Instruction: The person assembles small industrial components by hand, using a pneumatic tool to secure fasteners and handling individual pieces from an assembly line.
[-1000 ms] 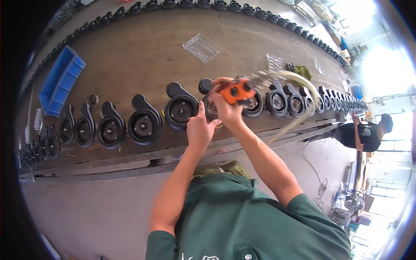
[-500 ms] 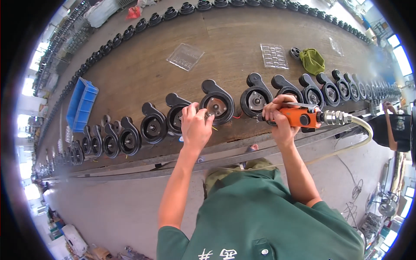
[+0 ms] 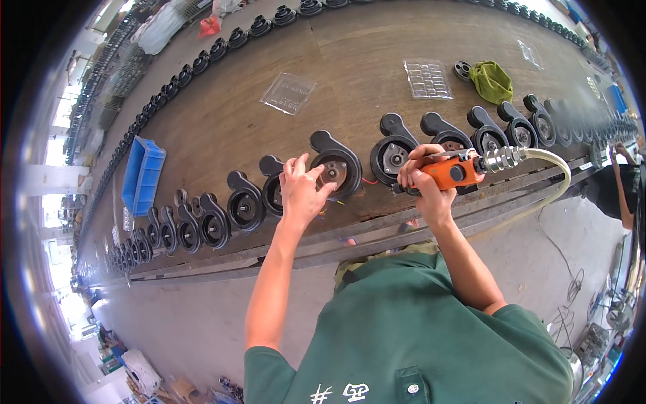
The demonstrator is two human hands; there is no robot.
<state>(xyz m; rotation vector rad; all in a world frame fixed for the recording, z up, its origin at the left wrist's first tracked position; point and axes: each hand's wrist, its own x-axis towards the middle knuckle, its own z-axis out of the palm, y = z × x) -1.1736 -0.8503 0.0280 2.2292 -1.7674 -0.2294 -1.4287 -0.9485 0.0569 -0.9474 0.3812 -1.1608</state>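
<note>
My left hand point(image 3: 303, 192) rests with its fingers spread at the left side of a black snail-shaped blower housing point(image 3: 351, 176). Its thumb and fingertips reach over the rim toward the round metal plate point(image 3: 332, 172) inside. Wrapped around an orange air-powered tool point(image 3: 452, 173) is my right hand point(image 3: 428, 182). The tool lies sideways, its hose fitting point(image 3: 501, 160) pointing right. Its working end, mostly hidden by my fingers, is near the lower rim of the adjacent housing point(image 3: 392, 159), which also holds a metal plate with screws.
Similar housings line the near table edge, left point(image 3: 214, 222) and right point(image 3: 521, 131); more run along the far edge. A blue bin point(image 3: 142, 176), clear plastic trays point(image 3: 428, 79) and a green cloth bundle point(image 3: 492, 82) lie on the table. A pale hose point(image 3: 564, 176) loops right. Another person's arm point(image 3: 622, 192) shows far right.
The view has tilted a little, shifting the table. My right hand and the orange tool have moved slightly left. My left hand stays at the same housing, fingers still spread.
</note>
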